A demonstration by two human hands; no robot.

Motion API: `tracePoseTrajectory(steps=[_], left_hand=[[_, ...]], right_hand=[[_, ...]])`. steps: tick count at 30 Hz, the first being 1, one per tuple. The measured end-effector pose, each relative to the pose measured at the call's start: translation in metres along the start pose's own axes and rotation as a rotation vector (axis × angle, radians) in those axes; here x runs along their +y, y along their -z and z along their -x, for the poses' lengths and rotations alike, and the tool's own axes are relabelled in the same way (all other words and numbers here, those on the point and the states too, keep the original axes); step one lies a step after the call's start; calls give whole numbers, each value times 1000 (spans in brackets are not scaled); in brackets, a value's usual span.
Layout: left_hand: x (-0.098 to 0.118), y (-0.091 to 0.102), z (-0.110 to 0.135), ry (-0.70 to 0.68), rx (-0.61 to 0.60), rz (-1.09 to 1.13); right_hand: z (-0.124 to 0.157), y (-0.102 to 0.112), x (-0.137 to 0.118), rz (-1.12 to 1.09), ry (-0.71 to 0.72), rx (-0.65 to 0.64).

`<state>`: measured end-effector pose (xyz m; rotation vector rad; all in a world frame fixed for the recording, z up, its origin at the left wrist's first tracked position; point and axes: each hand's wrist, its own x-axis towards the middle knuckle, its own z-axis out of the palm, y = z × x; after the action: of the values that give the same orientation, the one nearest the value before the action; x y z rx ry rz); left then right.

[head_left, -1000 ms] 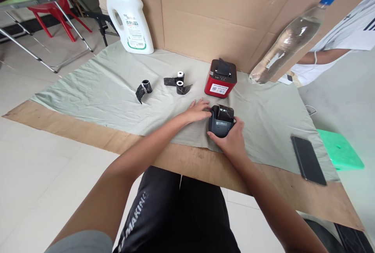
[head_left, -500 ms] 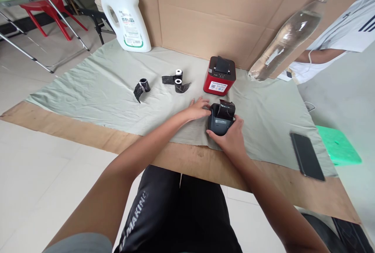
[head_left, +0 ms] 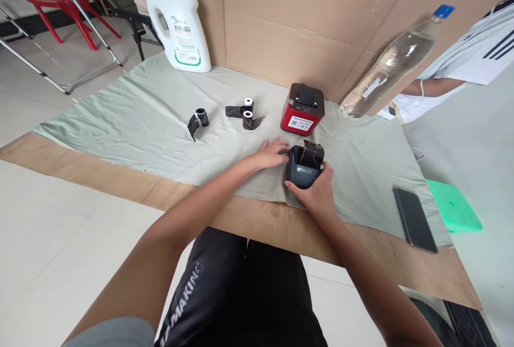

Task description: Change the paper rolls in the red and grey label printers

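A small black portable receipt printer [head_left: 303,176] stands on the cloth near the table's front edge. My right hand [head_left: 319,187] wraps round its front and right side, thumb at the front left corner. At its left side lies my left hand [head_left: 273,154], fingers stretched out, the fingertips at or just touching the casing. A glossy dark piece [head_left: 314,150], either paper or a lid, rises from the printer's top beside a dark opening. Behind stands a red and black printer [head_left: 302,110] with a white label.
Black paper rolls, one on the left [head_left: 201,118] and two together [head_left: 248,117], lie on the grey cloth [head_left: 152,122]. A white detergent bottle [head_left: 182,31], a clear bottle [head_left: 395,60] and a cardboard panel [head_left: 289,20] stand behind. A phone [head_left: 414,219] lies right; a person's arm [head_left: 433,87] shows beyond.
The view has shifted slightly. More of the dark opening in the black printer's top shows now. My right hand keeps its hold and my left hand stays beside the printer.
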<state>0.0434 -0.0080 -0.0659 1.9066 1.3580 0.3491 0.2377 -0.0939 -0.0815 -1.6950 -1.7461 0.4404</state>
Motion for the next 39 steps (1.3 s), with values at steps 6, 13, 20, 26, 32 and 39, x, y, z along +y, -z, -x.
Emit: tracePoseTrajectory(steps=[6,13,20,26,32,39], left_hand=[[2,0,22,-178,108,-261],[32,-6,46,-160,112,-646],[34,-31,45,-196,167,-800],[34,-39,42,-210,166,-875],[35,-36,44,-235,131,-906],[13,-28,33,-277,153,-655]], right_hand=[[-1,1,1,13,-5,-15],[-1,2,-1,32,-44,-50],[-1,0,3,6,-21,-36],[-2,-3,7,-22,30,-4],[-2,-3,8,-17,32,4],[-5,-1,8,20,-10,14]])
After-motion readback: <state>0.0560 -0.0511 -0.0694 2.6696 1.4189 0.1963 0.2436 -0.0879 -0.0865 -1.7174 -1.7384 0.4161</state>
